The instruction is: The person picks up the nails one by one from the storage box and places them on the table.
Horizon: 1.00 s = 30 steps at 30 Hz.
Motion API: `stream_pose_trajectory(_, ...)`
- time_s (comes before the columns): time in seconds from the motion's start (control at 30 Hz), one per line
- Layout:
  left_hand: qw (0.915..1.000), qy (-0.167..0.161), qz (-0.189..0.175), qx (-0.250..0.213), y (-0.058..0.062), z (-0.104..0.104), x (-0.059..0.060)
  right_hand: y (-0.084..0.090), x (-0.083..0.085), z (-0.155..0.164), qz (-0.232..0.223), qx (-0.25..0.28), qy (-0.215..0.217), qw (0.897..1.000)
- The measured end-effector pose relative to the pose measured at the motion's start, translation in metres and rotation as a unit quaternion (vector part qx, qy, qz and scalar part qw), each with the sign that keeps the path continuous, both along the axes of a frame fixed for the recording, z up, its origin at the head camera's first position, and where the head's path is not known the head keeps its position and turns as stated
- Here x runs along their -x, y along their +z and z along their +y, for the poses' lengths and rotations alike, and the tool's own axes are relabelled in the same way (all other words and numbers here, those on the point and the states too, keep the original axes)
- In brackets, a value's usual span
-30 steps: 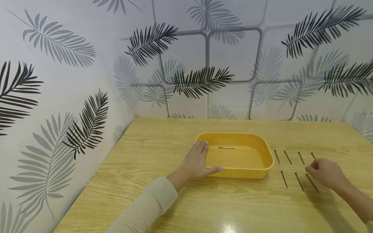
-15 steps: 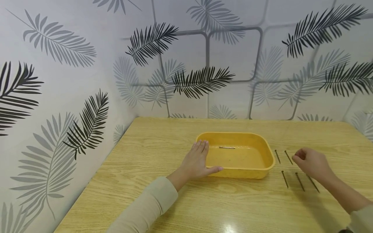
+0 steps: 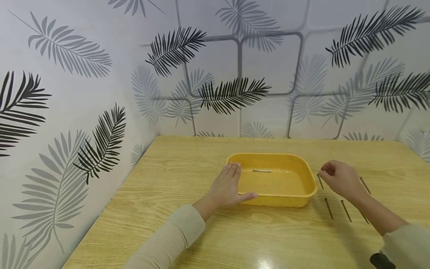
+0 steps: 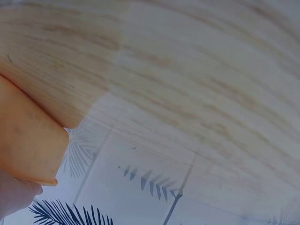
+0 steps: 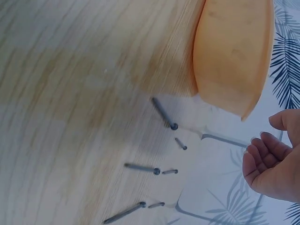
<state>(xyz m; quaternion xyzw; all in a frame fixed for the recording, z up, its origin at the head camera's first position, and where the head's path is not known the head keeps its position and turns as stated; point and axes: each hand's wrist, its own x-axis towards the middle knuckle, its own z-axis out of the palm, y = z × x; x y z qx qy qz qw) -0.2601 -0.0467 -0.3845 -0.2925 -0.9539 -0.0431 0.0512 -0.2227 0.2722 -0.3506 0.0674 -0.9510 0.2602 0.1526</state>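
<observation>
Wood-grain worktop (image 3: 174, 231) fills the near ground, and a beige sleeve (image 3: 168, 239) runs in from the near left; the left hand (image 3: 228, 188) lies flat against the left end of the yellow tray (image 3: 279, 200), its fingers straight along the rim and its thumb stretched along the near wall, steadying the tray rather than gripping it; the left wrist view shows only a corner of that tray (image 4: 28, 140) against the worktop (image 4: 187, 70). To the right, the loose nails (image 3: 328, 207) lie in rows just beside the tray; above them the right hand (image 3: 339, 179) hangs clear of the worktop with fingers curled toward the thumb; we cannot tell whether a nail is pinched there, since none shows in the right wrist view (image 5: 274, 164) either. Farther in, one nail (image 3: 262, 170) already rests on the tray floor near its far wall; behind stands leaf-patterned wallpaper (image 3: 235, 93).

We judge the step in hand to be a carry from the rows toward the tray; the next move calls for bringing the hand over the rim before the fingers part.

Against a second ago, the right hand has lifted off the far row and travelled left to the tray's right end; the left hand and the tray have not shifted.
</observation>
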Motion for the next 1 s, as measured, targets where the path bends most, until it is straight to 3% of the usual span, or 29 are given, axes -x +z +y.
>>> stream_pose_trajectory(0.5,1.0000,-0.004,0.000,0.001,0.001,-0.002,0.000,0.000,0.034,-0.038,0.023,0.055,0.017,0.998)
stream_pose_trajectory(1.0,0.9999,-0.001,-0.012,0.004,0.001,-0.002,0.000,-0.004,0.062,-0.066,-0.052,0.057,0.050,0.996)
